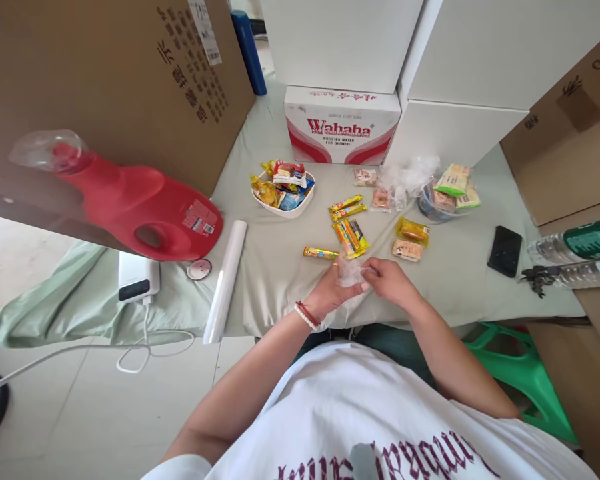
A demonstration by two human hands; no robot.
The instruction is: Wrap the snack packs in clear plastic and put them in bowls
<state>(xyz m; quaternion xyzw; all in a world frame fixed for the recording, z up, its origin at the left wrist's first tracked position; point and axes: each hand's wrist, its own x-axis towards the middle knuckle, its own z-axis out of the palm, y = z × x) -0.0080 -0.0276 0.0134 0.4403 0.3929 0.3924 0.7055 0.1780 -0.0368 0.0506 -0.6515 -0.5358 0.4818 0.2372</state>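
Observation:
My left hand and my right hand meet at the near edge of the cloth, both pinching a thin clear plastic bag between their fingertips. A bead bracelet sits on my left wrist. Just beyond my fingers lie several yellow snack bars and a single bar. Two orange-brown wrapped snacks lie to the right of them. A white bowl full of mixed snack packets stands farther back.
A red jug lies on its side at left, beside a white power bank and a roll of plastic bags. A Wahaha box, a clear bowl, a phone, bottles and cardboard boxes surround the green cloth.

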